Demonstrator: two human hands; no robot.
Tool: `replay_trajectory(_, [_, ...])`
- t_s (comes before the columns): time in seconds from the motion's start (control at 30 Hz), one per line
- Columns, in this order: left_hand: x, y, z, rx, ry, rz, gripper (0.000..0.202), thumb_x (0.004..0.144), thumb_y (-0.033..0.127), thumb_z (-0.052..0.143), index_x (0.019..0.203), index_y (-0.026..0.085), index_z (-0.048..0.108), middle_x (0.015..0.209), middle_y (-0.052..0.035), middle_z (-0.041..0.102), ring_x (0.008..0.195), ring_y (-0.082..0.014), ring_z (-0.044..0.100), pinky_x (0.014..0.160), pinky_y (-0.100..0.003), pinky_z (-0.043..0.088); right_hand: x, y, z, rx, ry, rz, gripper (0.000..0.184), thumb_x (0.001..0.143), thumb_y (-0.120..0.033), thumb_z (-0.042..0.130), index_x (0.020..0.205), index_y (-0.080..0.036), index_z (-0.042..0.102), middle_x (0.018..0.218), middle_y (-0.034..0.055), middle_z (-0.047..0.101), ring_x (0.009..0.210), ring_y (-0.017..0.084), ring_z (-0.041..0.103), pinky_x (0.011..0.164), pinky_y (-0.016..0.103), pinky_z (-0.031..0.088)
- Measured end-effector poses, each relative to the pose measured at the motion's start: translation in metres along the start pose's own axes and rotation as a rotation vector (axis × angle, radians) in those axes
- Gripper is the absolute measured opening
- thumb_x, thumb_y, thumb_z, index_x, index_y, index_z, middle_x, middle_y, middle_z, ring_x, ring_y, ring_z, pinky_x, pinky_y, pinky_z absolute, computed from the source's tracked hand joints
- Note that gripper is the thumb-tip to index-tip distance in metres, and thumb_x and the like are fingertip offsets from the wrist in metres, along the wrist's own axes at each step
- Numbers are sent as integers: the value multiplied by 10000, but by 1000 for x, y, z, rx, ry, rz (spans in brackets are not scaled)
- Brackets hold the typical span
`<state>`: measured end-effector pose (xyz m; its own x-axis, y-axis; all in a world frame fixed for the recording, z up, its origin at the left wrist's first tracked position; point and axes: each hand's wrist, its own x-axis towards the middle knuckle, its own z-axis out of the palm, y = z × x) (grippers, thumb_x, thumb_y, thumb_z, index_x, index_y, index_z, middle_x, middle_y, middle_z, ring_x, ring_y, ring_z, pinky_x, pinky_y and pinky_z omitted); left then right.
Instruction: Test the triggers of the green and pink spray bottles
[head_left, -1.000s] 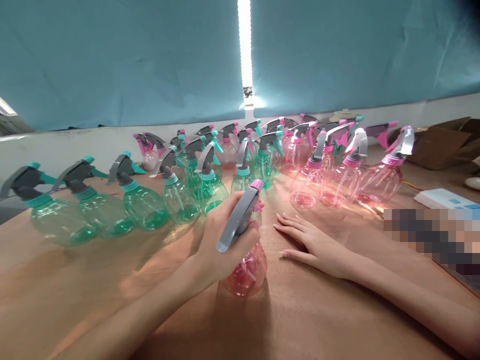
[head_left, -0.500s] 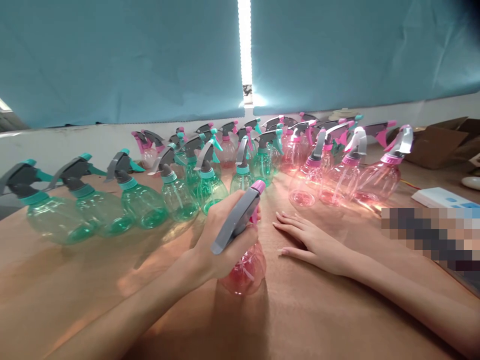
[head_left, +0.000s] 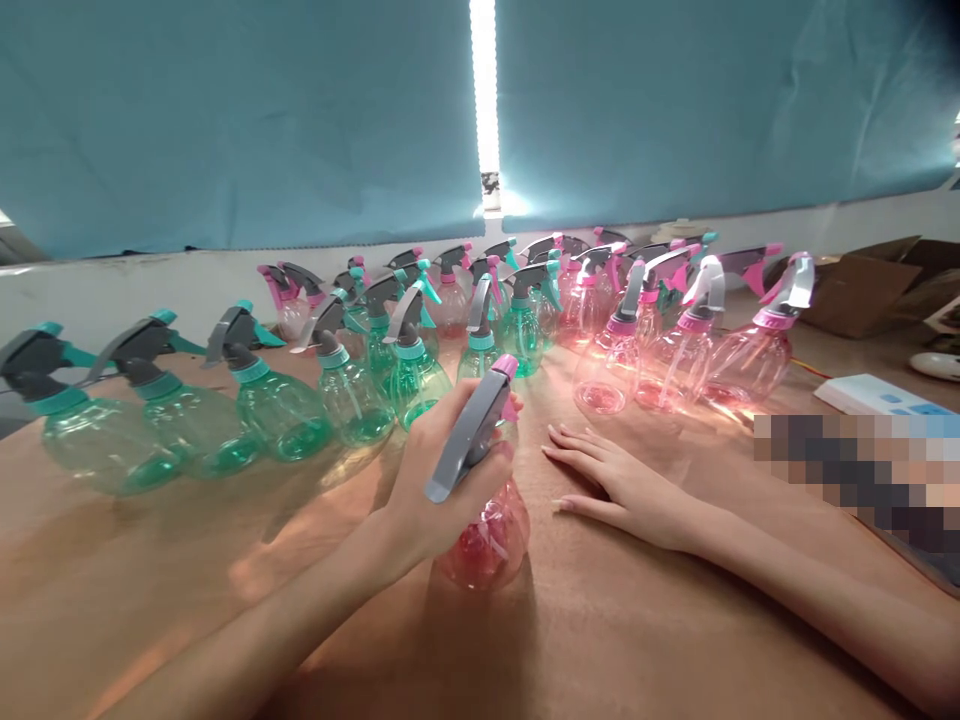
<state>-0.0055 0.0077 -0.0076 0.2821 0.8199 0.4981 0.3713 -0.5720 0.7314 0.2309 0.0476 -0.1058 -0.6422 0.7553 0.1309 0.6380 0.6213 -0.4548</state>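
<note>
- Nearest to us, our left hand point(head_left: 435, 470) wraps the neck of the pink spray bottle point(head_left: 484, 530). The fingers are curled tight around it just under the grey trigger head point(head_left: 469, 430).
- The bottle stands on the brown table point(head_left: 600, 640), close to upright and tipped slightly. Its long axis runs up from the round belly to the pink nozzle tip point(head_left: 506, 366). The trigger lever slants down towards our left wrist.
- Just to the right, our right hand point(head_left: 626, 485) lies flat on the table, palm down, fingers straight and slightly spread, holding nothing. It sits near the bottle but apart from it, so the left hand is the one on it.
- Farther off, green spray bottles point(head_left: 281, 405) line up at the left.
- Pink spray bottles point(head_left: 679, 355) cluster at the right, well apart from both hands.
- Beyond them hangs a blue curtain point(head_left: 240, 120).
</note>
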Motion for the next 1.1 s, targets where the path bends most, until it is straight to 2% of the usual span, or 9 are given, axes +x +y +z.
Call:
replay_trajectory(0.23, [-3, 2, 2, 22, 25, -7, 171, 794, 189, 525, 963, 215, 531, 728, 24, 530, 740, -187, 604, 621, -298, 471, 1, -2, -1, 10, -9, 11, 718, 891, -637, 476, 1443, -178, 447, 1555, 125, 332, 1444, 316, 265, 1179, 529, 221])
replay_trajectory(0.43, [-2, 2, 3, 13, 36, -18, 180, 818, 186, 525, 995, 222, 524, 780, 20, 559, 663, -150, 576, 607, -285, 468, 1, -1, -1, -15, -5, -10, 709, 903, -630, 459, 1446, -175, 440, 1546, 133, 347, 1443, 310, 271, 1175, 534, 225])
replay_trajectory(0.57, [-1, 3, 4, 16, 55, -21, 178, 812, 179, 534, 983, 225, 525, 744, 35, 551, 598, -129, 532, 612, -285, 466, 1, 0, 0, -7, 16, -21, 680, 906, -616, 470, 1442, -197, 448, 1541, 131, 356, 1438, 313, 283, 1163, 545, 246])
replay_trajectory(0.7, [-2, 2, 5, 19, 56, -44, 182, 821, 198, 522, 1002, 218, 523, 730, 37, 518, 621, -141, 549, 590, -287, 459, 0, 1, 1, -15, 14, -18, 685, 903, -619, 474, 1443, -198, 447, 1543, 128, 356, 1437, 309, 286, 1166, 535, 248])
replay_trajectory(0.87, [-2, 2, 6, 39, 61, -32, 210, 829, 184, 520, 1037, 202, 539, 760, 19, 551, 724, -164, 593, 636, -292, 475, 0, -1, 0, -33, -1, -2, 700, 905, -632, 456, 1446, -187, 441, 1547, 124, 348, 1442, 303, 276, 1171, 524, 247])
replay_trajectory(0.97, [-1, 5, 6, 43, 67, -41, 229, 819, 166, 523, 1044, 207, 541, 726, 30, 544, 700, -158, 597, 625, -283, 481, 0, -2, -1, -46, -16, 2, 717, 908, -641, 436, 1442, -163, 444, 1551, 134, 336, 1445, 303, 269, 1172, 523, 244])
replay_trajectory(1.1, [-2, 7, 7, 29, 60, -59, 236, 819, 152, 523, 1044, 222, 520, 726, 38, 552, 625, -134, 578, 583, -270, 477, 1, -1, 0, -23, 8, -13, 688, 906, -629, 457, 1437, -191, 453, 1545, 124, 349, 1439, 303, 284, 1166, 535, 248])
